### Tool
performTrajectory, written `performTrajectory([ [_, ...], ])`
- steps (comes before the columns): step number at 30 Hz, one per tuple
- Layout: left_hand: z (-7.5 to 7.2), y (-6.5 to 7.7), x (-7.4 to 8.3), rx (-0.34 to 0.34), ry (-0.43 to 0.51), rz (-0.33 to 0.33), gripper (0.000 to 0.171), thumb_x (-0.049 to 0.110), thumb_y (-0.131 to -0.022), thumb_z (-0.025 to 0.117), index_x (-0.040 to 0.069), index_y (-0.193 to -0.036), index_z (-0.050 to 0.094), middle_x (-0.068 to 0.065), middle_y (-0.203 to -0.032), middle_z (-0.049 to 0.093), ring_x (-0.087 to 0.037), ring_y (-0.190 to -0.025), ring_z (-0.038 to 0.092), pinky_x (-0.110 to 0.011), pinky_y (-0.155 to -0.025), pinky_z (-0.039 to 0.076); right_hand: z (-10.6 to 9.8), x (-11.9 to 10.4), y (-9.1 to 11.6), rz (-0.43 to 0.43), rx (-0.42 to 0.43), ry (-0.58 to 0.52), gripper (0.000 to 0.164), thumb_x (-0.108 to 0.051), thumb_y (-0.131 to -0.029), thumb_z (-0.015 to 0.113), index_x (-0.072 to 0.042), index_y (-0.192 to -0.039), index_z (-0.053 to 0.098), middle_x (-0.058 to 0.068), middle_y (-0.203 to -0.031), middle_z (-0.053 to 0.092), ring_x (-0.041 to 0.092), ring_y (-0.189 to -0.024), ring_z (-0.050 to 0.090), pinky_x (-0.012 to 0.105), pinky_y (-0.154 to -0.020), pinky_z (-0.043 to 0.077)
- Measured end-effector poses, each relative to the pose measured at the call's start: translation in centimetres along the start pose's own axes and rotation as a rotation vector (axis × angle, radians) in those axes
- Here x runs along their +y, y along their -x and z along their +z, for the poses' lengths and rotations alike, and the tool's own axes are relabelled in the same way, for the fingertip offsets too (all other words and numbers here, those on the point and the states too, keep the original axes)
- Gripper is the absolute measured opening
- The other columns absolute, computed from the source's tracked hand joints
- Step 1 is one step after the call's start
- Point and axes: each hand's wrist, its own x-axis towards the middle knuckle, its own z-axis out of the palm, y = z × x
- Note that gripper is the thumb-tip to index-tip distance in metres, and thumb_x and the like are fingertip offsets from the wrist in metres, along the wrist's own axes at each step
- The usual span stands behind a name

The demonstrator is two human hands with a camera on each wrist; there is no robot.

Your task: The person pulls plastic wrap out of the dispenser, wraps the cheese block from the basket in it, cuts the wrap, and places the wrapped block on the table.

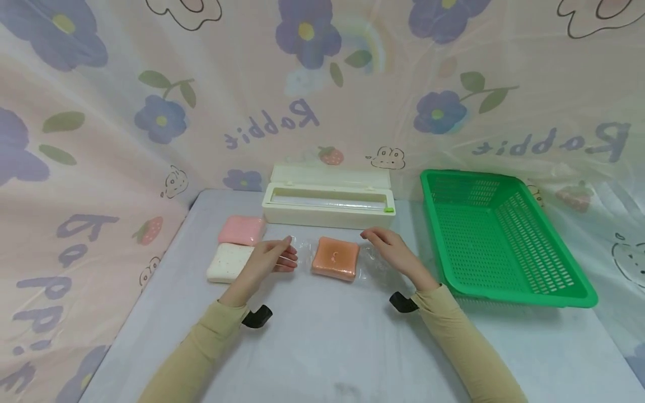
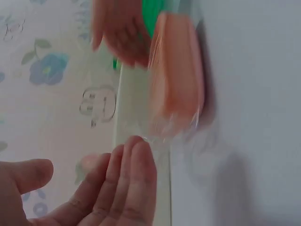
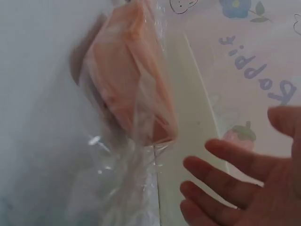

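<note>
An orange square block (image 1: pixel 335 258), puffy like a sponge or toast-shaped toy, lies on the table wrapped in clear plastic film (image 3: pixel 127 188). Loose ends of the film spread out to its left and right. My left hand (image 1: pixel 268 262) is held just left of the block, fingers extended and touching nothing that I can make out. On the other side my right hand (image 1: pixel 390 249) hovers over the film's right end, its fingers apart from the block in the right wrist view. Beside my left hand lie a white speckled block (image 1: pixel 227 263) and a pink block (image 1: pixel 242 230).
Behind the orange block stands a white cling film dispenser box (image 1: pixel 327 217) with its lid raised and a green slider at its right end. A green plastic basket (image 1: pixel 504 299) sits at the right. A patterned curtain (image 1: pixel 353 84) hangs behind the table (image 1: pixel 322 347).
</note>
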Motion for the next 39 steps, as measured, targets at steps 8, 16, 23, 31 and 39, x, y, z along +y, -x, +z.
performTrajectory([
  [8,2.7,2.5,0.3,0.037,-0.057,0.107,0.037,0.025,-0.099,0.054,-0.009,-0.090,0.064,-0.013,-0.077,0.065,-0.021,-0.066,0.060,-0.026,-0.058,0.053,0.4,0.0,-2.8,0.025,-0.207,-0.028,0.057,-0.042,-0.105,0.029,0.003,-0.126,0.056,0.017,-0.126,0.058,0.032,-0.123,0.048,0.049,-0.105,0.036],
  [16,4.7,2.8,-1.6,-0.300,0.140,-0.086,0.051,0.030,-0.103,0.044,-0.018,-0.109,0.058,-0.026,-0.097,0.067,-0.030,-0.084,0.069,-0.037,-0.077,0.058,0.6,-0.1,-4.7,0.062,-0.322,-0.148,0.058,-0.040,-0.106,0.027,0.008,-0.128,0.053,0.022,-0.128,0.056,0.034,-0.118,0.053,0.045,-0.101,0.042],
  [23,5.5,2.1,-3.3,-0.331,0.270,-0.169,0.063,0.039,-0.104,0.037,-0.019,-0.128,0.044,-0.033,-0.123,0.054,-0.041,-0.112,0.057,-0.042,-0.093,0.050,0.7,0.3,-4.9,0.108,-0.401,-0.175,0.068,-0.052,-0.103,0.026,0.004,-0.122,0.059,0.014,-0.120,0.062,0.027,-0.112,0.058,0.040,-0.095,0.048],
  [31,5.8,1.4,-3.3,-0.273,0.306,-0.128,0.064,0.039,-0.105,0.031,-0.019,-0.129,0.042,-0.036,-0.126,0.050,-0.042,-0.118,0.051,-0.043,-0.097,0.046,0.4,0.4,-2.7,0.174,-0.391,-0.198,0.068,-0.052,-0.102,0.028,0.006,-0.122,0.059,0.016,-0.121,0.061,0.028,-0.111,0.058,0.039,-0.091,0.051],
  [39,4.5,0.3,-3.2,-0.266,0.335,-0.151,0.060,0.036,-0.105,0.034,-0.018,-0.130,0.043,-0.034,-0.123,0.054,-0.039,-0.114,0.056,-0.045,-0.096,0.047,1.1,0.8,0.9,0.229,-0.374,-0.341,0.058,-0.044,-0.104,0.034,0.007,-0.123,0.056,0.016,-0.121,0.060,0.029,-0.110,0.059,0.041,-0.094,0.050],
])
